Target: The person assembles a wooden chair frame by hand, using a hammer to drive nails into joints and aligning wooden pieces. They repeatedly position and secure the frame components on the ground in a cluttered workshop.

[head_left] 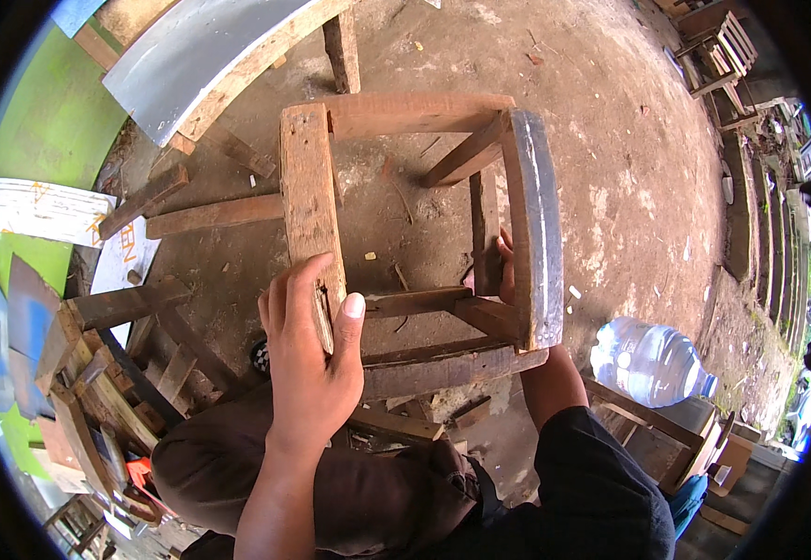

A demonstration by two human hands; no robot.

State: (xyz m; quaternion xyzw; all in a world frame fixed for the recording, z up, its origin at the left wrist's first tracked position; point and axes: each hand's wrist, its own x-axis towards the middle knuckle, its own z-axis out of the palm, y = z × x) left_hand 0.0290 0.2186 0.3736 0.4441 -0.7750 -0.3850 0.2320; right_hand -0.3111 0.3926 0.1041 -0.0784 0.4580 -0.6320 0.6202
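A worn wooden stool frame (419, 112) is held up before me over the bare floor, its open middle facing up toward me. My left hand (312, 378) is closed round the near end of its left rail, with the thumb on the inner side. My right arm reaches under the right side, and my right hand (507, 269) shows only partly behind the dark, paint-streaked right rail (541, 233). Its fingers are bent at an inner upright of the frame; the rest of that hand is hidden by the wood.
Scrap wood pieces (106, 392) are heaped at the left, below a green panel (46, 121). A grey-topped bench (209, 56) stands at the upper left. To the right lies a large clear plastic water bottle (643, 359). A wooden chair (732, 51) stands far right.
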